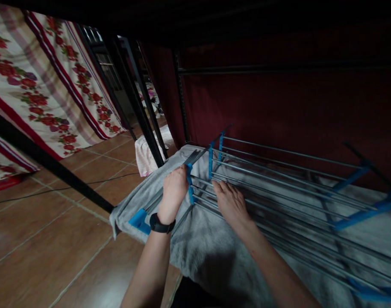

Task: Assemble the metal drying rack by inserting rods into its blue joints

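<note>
1. Floor of brown glazed tiles (48,239) fills the left of the view, with a black slanted metal bed post (51,164) crossing it and a cream hanging cloth printed with red flowers (38,85) behind.

2. A folding rack of grey metal rods with blue plastic joints (278,179) lies on its side on a grey fleecy blanket (211,252) that covers the low bed. Judging by how it lies, the rack is only partly put together: the long rods already sit in the blue end pieces on the right, while at the near left end a loose blue corner piece (139,220) hangs over the blanket's edge and several rods lie bunched, not yet spread.

3. The left hand (173,192), with a black wristband (161,224) at the wrist, is curled over the left end of the rack; its fingers are bent and pressed together around a blue upright joint (189,184) and the rod ends there. The fingertips are hidden behind the hand, so how tight the grip is cannot be told.

4. The right hand (230,203) lies palm down on the rods just beside that joint, fingers held fairly straight and slightly apart, their tips resting on a rod rather than closed around it.

5. A dark red curtain (278,98) hangs behind the rack.
</note>
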{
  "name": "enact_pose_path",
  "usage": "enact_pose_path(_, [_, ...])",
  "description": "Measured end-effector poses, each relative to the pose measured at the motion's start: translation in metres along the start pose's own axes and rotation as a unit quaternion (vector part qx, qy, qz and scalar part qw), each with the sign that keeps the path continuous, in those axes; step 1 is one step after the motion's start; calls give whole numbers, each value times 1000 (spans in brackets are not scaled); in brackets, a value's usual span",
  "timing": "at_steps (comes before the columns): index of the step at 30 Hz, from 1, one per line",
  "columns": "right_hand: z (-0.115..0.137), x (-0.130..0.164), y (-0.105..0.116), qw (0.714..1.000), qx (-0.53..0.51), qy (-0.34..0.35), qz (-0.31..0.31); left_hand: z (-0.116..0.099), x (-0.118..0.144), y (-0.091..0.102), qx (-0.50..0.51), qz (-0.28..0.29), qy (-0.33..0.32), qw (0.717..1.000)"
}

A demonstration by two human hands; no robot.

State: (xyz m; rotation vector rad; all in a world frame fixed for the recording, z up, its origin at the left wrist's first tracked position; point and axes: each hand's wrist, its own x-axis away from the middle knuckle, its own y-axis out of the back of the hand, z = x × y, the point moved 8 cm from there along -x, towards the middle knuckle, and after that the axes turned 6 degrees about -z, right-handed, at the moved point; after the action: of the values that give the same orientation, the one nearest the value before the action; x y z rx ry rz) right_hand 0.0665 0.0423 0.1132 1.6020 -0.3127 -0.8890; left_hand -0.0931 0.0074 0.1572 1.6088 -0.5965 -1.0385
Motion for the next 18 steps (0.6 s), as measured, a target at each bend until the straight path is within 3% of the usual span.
enact_pose_path(11, [-6,-3,4,1000,-23,-3,8,9,-9,-8,65,33,34,997])
enact_pose_path(18, [-4,-2,13,999,-32,-7,-4,9,-8,-10,84,24,29,996])
